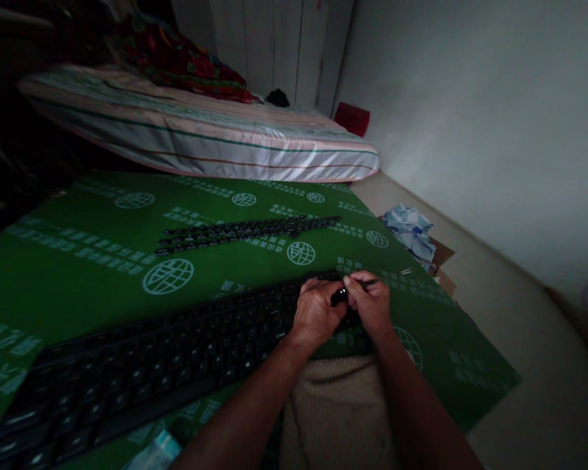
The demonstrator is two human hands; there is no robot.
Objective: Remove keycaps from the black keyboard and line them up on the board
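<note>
One thin dark tool (371, 282) we pinch in our right hand (372, 303), over the keyboard (171, 362), which lies toward the near edge of the green sheet (451, 333); whether our left hand (317, 307) grips something, we cannot tell.

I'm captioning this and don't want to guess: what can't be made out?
All in the head view:
The near keyboard: its right end is partly covered by the left hand and right hand.
The thin dark item: partly hidden by the right hand's fingers.
Key lettering: too small and blurred to read.
The pale blue item: cut off by the bottom edge.
</note>
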